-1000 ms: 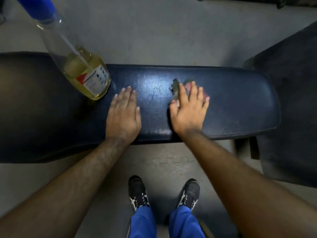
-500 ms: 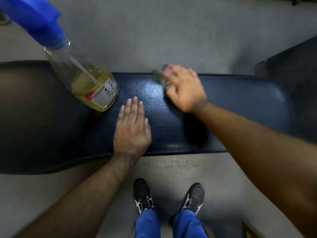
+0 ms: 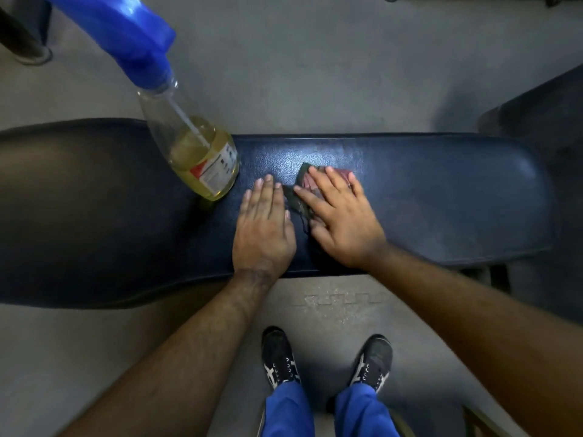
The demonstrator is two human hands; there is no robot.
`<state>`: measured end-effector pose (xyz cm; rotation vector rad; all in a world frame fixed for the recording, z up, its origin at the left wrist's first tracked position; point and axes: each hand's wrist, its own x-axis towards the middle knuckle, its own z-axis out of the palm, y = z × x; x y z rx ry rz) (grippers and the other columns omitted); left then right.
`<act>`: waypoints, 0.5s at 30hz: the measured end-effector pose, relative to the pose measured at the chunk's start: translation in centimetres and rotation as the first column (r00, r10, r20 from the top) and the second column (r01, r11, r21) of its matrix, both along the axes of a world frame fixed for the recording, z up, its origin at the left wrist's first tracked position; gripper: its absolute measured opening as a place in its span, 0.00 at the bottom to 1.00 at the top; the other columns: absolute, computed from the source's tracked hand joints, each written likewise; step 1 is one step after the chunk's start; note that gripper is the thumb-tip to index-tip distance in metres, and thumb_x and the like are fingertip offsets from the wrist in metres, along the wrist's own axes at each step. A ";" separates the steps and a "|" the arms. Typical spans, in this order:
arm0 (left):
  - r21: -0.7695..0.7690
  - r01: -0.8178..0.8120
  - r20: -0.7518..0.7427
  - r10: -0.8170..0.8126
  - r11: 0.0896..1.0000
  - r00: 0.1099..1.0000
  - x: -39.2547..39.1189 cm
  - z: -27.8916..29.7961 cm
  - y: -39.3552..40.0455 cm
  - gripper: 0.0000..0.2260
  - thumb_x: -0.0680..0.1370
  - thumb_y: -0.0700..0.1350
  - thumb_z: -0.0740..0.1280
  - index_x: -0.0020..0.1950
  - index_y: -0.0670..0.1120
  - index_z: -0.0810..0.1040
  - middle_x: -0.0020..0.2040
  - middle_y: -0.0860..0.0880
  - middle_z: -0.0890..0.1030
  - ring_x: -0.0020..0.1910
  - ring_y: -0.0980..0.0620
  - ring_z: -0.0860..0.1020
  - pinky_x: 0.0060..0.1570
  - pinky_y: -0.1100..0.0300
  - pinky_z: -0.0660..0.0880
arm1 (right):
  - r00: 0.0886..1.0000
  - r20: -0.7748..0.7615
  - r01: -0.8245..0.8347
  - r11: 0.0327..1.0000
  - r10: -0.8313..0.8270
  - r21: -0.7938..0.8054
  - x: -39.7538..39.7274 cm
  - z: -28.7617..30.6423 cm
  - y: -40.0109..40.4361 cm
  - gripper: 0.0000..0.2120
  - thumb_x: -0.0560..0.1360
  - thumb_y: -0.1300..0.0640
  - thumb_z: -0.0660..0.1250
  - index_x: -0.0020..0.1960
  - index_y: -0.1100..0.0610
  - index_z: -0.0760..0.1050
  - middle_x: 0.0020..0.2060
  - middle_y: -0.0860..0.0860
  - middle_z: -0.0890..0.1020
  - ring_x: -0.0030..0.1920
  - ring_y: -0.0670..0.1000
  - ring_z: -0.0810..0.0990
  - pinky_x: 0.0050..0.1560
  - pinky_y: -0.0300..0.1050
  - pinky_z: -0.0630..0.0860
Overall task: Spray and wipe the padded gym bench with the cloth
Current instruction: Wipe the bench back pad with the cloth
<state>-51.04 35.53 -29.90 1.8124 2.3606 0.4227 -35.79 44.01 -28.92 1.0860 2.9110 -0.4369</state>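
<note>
A dark blue padded gym bench runs left to right across the view. My right hand presses flat on a dark green and reddish cloth near the middle of the pad; most of the cloth is hidden under the palm. Just left of it, my left hand lies flat on the pad, fingers together, holding nothing, its fingertips close to the cloth's edge. A clear spray bottle with yellow liquid and a blue trigger head stands on the bench to the left of both hands.
Grey floor lies on both sides of the bench. My two black shoes and blue trousers are below the near edge. Another dark padded piece stands at the right. A dark post base sits at the far left corner.
My right hand slid the cloth from the bench's far edge back toward the near side, ending beside my left hand. The left hand stayed flat on the pad.
</note>
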 end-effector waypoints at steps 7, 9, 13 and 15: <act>-0.010 0.047 0.026 -0.047 0.999 0.999 -1.1 1.9 -3.1 0.23 0.77 0.42 0.59 0.72 0.37 0.69 0.72 0.39 0.69 0.74 0.42 0.65 0.75 0.47 0.57 | 0.914 -0.020 0.406 0.914 -0.406 0.002 -1.8 0.3 -4.7 0.32 0.74 0.47 0.54 0.78 0.49 0.64 0.79 0.57 0.61 0.79 0.62 0.57 0.77 0.64 0.50; -0.037 0.043 0.003 -0.043 0.998 0.999 -1.4 2.1 -4.8 0.24 0.77 0.42 0.58 0.72 0.37 0.68 0.73 0.39 0.69 0.74 0.42 0.64 0.75 0.47 0.56 | 1.000 -0.011 0.027 1.000 -0.027 0.001 -0.8 0.4 -7.6 0.31 0.74 0.47 0.58 0.78 0.48 0.64 0.79 0.55 0.61 0.79 0.59 0.57 0.78 0.64 0.51; -0.059 -0.008 -0.022 0.007 0.998 1.000 -2.6 1.8 -7.0 0.23 0.78 0.44 0.58 0.73 0.38 0.68 0.74 0.40 0.68 0.75 0.43 0.63 0.76 0.49 0.56 | 0.970 -0.031 0.240 0.971 -0.240 -0.001 1.3 0.1 -3.9 0.29 0.77 0.45 0.53 0.77 0.48 0.65 0.79 0.55 0.62 0.79 0.58 0.57 0.77 0.64 0.52; -0.062 -0.021 -0.019 0.019 0.998 1.000 -3.2 1.5 -7.7 0.24 0.79 0.45 0.57 0.73 0.38 0.67 0.74 0.39 0.67 0.75 0.43 0.62 0.76 0.48 0.56 | 0.846 -0.033 0.533 0.846 -0.533 -0.013 -1.5 0.0 -6.1 0.29 0.79 0.43 0.51 0.78 0.49 0.62 0.79 0.56 0.60 0.80 0.59 0.55 0.78 0.64 0.49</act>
